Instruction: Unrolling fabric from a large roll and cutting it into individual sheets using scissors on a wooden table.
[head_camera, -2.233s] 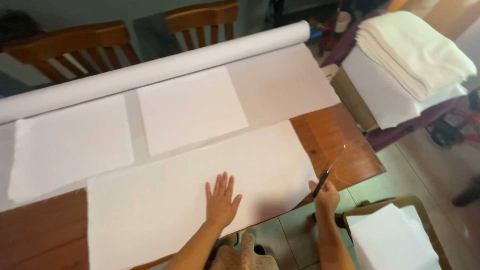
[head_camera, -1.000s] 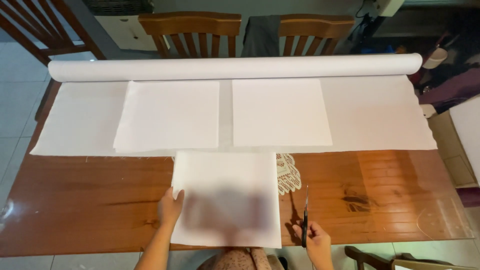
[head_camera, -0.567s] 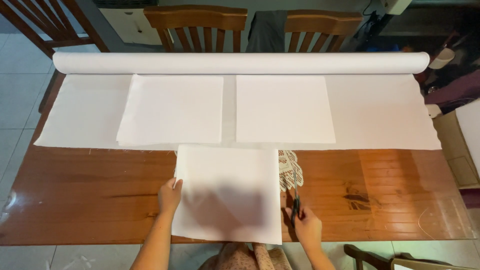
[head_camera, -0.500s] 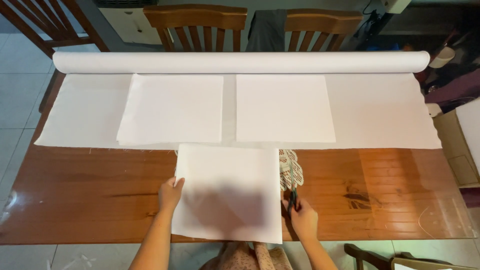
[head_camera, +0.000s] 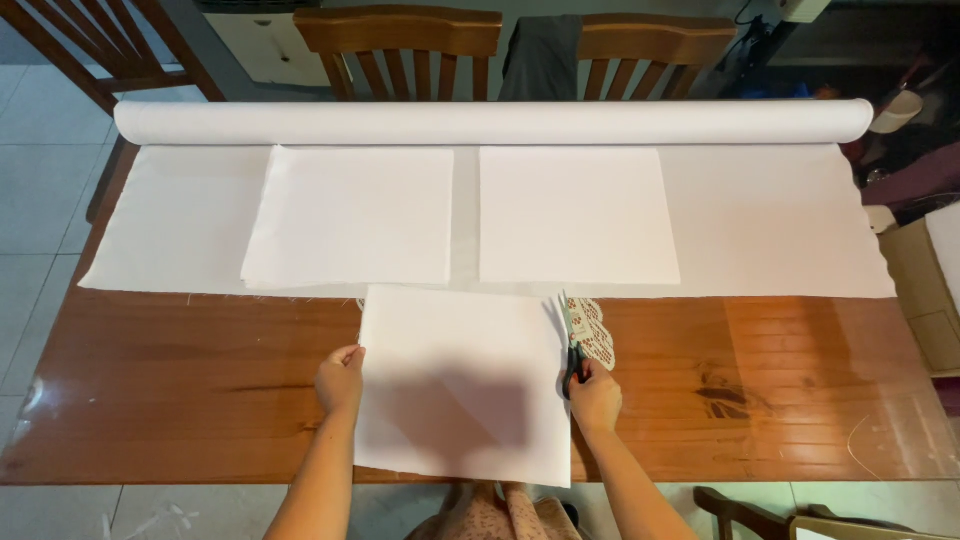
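Observation:
A white square of fabric (head_camera: 460, 380) lies on the wooden table (head_camera: 180, 390) in front of me. My left hand (head_camera: 341, 379) pinches its left edge. My right hand (head_camera: 596, 396) grips dark-handled scissors (head_camera: 571, 345) whose blades point away from me along the square's right edge. Just right of the blades lies a small white lace doily (head_camera: 594, 330). Beyond it a long white fabric sheet (head_camera: 770, 225) is spread out from a roll (head_camera: 490, 121), with two more white squares, one at the left (head_camera: 350, 215) and one at the right (head_camera: 575, 215), lying on it.
Two wooden chairs (head_camera: 400, 45) stand behind the table's far edge, one with a grey cloth (head_camera: 545, 55) draped over it. Another chair (head_camera: 60, 40) is at the far left. Cardboard boxes (head_camera: 925, 290) sit off the right end. The floor is tiled.
My view swung from the table's right end to face it squarely. My right hand brought the scissors from the near edge up along the square's right side. My left hand moved to its left edge.

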